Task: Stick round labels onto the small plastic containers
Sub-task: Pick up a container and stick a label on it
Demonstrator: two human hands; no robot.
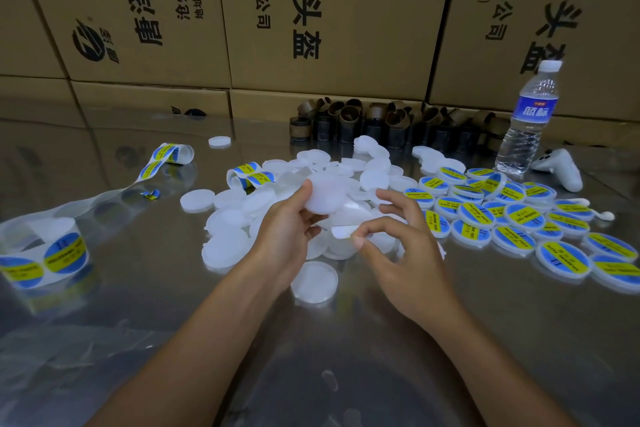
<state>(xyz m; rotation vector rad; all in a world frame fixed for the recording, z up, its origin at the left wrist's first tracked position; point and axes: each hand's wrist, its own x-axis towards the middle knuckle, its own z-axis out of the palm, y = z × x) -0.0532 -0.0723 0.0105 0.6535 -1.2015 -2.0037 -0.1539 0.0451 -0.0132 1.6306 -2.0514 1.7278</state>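
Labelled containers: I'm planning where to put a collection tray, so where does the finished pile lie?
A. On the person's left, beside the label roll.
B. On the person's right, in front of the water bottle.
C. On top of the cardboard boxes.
B: the blue-and-yellow labelled containers spread out on the person's right, in front of the water bottle; the label roll lies far left.

label roll (52, 253) cut by the left edge, white scrap (341, 231) pinched by right hand (408, 253) too blurred to name, container (327, 196) partly hidden in left hand (284, 236)
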